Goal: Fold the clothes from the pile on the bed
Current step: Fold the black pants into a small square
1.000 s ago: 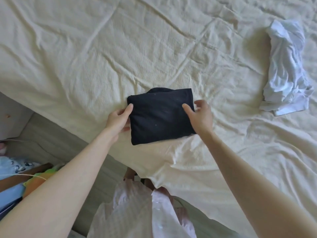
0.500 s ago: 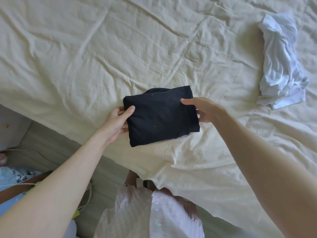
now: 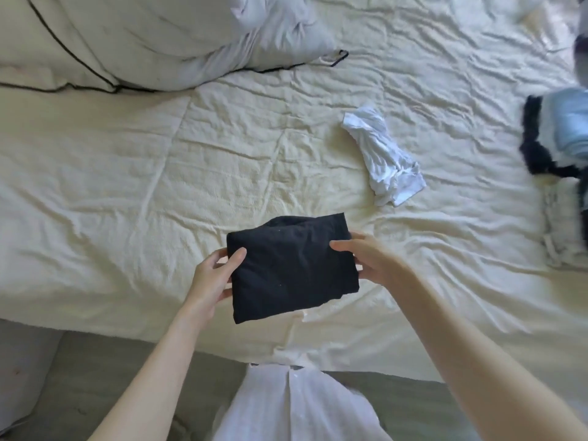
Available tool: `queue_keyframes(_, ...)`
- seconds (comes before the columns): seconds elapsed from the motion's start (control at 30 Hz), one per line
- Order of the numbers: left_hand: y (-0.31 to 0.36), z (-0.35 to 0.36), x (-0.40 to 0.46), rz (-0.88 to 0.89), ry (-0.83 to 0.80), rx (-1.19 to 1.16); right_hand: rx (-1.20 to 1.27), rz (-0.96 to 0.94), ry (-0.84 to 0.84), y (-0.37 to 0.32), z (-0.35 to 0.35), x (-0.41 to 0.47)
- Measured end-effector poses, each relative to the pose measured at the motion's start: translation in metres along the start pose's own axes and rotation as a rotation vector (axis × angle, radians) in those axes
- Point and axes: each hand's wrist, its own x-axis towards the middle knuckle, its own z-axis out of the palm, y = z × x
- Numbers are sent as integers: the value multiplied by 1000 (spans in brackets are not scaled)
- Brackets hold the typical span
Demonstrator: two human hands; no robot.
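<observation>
A black garment, folded into a thick rectangle, is held just above the cream bedspread near the bed's front edge. My left hand grips its left side, thumb on top and fingers underneath. My right hand grips its right side the same way. A crumpled white garment lies unfolded beyond it, to the right. At the far right edge sits a blurred stack of folded clothes in black, white and light blue.
A large pillow with black piping fills the upper left of the bed. The grey floor runs along the bed's near edge. My white shirt shows at the bottom.
The view has swung up and right, bringing the pillow and the folded stack into sight. Both hands now grip the black garment by its sides and have lifted it off the bedspread.
</observation>
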Motion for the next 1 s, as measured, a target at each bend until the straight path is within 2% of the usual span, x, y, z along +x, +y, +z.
queue_keyframes(0.23, 33, 44, -50, 76, -324, 211, 249, -105, 212, 54, -47, -109)
queue_keyframes(0.57, 38, 178, -144, 185, -663, 436, 552, -244, 504, 158, -127, -244)
queue_keyframes(0.73, 16, 250, -193, 189, -750, 508, 720, -273, 561, 216, -176, -285)
queue_keyframes(1.0, -38, 387, -257, 237, -765, 522, 748, -357, 594, 296, -297, -328)
